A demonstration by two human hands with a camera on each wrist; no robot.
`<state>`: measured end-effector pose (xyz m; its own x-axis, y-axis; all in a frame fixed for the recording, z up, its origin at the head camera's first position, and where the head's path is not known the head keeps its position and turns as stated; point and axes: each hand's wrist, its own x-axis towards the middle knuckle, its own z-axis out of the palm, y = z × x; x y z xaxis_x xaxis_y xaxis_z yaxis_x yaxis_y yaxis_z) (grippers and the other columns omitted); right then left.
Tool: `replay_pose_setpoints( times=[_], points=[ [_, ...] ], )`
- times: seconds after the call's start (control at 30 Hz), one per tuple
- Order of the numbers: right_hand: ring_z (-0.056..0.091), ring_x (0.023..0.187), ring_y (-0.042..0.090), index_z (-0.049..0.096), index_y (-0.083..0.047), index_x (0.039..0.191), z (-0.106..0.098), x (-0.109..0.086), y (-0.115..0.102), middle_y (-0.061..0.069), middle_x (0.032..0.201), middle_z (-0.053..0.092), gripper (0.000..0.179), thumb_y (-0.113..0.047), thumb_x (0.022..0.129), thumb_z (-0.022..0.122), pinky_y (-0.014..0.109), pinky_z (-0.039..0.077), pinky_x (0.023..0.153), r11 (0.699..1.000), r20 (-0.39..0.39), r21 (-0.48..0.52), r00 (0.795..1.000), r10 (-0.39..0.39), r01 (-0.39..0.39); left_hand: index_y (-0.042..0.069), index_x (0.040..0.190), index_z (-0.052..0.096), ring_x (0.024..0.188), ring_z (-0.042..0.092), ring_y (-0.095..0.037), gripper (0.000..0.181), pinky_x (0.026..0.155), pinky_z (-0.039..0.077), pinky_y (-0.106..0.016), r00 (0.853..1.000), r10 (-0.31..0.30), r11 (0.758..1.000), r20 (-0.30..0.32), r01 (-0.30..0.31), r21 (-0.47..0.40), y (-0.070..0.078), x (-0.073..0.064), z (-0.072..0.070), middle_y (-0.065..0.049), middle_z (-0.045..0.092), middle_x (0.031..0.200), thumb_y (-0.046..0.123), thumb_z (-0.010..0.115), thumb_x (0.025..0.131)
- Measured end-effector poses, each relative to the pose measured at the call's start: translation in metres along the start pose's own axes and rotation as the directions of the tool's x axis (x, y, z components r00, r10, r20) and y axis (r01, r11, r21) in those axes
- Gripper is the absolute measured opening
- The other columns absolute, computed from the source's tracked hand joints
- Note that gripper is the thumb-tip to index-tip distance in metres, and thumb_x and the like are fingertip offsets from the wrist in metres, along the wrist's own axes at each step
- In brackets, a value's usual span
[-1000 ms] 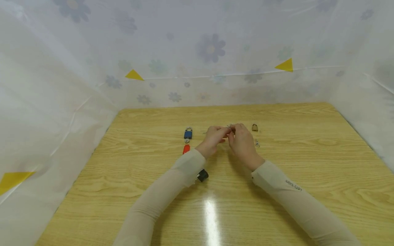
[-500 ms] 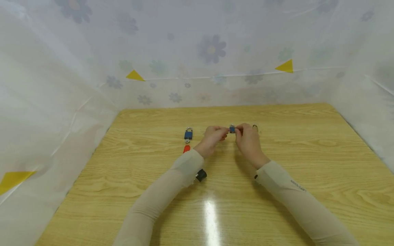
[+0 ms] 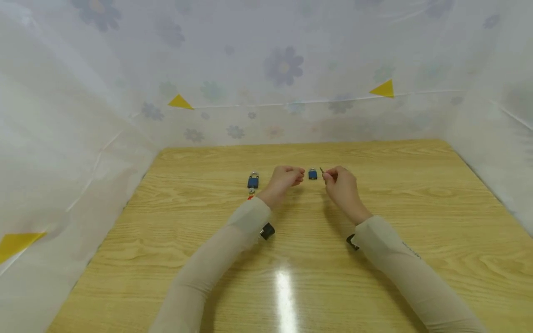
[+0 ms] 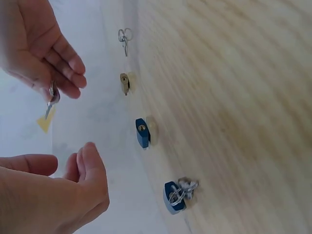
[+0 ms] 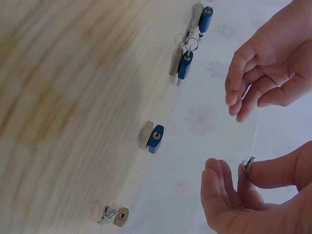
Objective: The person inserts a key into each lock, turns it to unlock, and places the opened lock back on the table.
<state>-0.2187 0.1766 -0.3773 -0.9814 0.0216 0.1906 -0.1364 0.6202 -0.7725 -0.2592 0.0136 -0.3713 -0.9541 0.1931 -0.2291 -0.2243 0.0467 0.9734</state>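
A small blue padlock (image 3: 312, 174) stands on the table between my hands, its keyhole showing in both wrist views. Just right of it, my right hand (image 3: 343, 187) pinches a small key (image 3: 322, 170) between thumb and fingers; a ring shows on it in the right wrist view. My left hand (image 3: 283, 180) is left of the padlock, fingers loosely bent and holding nothing. A brass padlock (image 4: 125, 84) and loose keys on a ring (image 4: 125, 43) lie farther right, hidden behind my right hand in the head view.
Another blue padlock (image 3: 252, 182) with a key in it and a red tag (image 3: 251, 197) is at the left. A black padlock (image 3: 268, 231) sits partly behind my left sleeve. White flowered sheeting (image 3: 233, 69) surrounds the wooden table (image 3: 316, 286).
My hands were together at the padlock and have drawn apart. My right hand has moved right with the key, my left slightly left, leaving the blue padlock in plain view on the table.
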Motion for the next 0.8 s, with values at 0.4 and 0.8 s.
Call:
replay_pose_setpoints(
  times=[0.4, 0.8],
  points=[
    [0.061, 0.098, 0.037, 0.055, 0.011, 0.112, -0.006, 0.002, 0.007, 0.025, 0.107, 0.061, 0.027, -0.012, 0.102, 0.046, 0.030, 0.053, 0.074, 0.981, 0.104, 0.116, 0.984, 0.142, -0.154, 0.009, 0.054, 0.040, 0.059, 0.041, -0.014, 0.039, 0.064, 0.041, -0.027, 0.999, -0.008, 0.918, 0.037, -0.007, 0.396, 0.001, 0.029, 0.006, 0.001, 0.041, 0.059, 0.003, 0.049, 0.092],
    [0.061, 0.098, 0.039, 0.056, 0.013, 0.110, -0.004, -0.002, 0.005, 0.027, 0.106, 0.062, 0.025, -0.009, 0.101, 0.049, 0.027, 0.054, 0.077, 0.967, 0.128, 0.207, 0.984, 0.126, -0.150, 0.008, 0.066, 0.045, 0.058, 0.040, -0.016, 0.030, 0.052, 0.036, -0.026, 0.999, -0.022, 0.795, -0.034, 0.038, 0.605, 0.001, 0.069, 0.022, -0.004, 0.043, 0.069, 0.009, 0.060, 0.092]
  ],
)
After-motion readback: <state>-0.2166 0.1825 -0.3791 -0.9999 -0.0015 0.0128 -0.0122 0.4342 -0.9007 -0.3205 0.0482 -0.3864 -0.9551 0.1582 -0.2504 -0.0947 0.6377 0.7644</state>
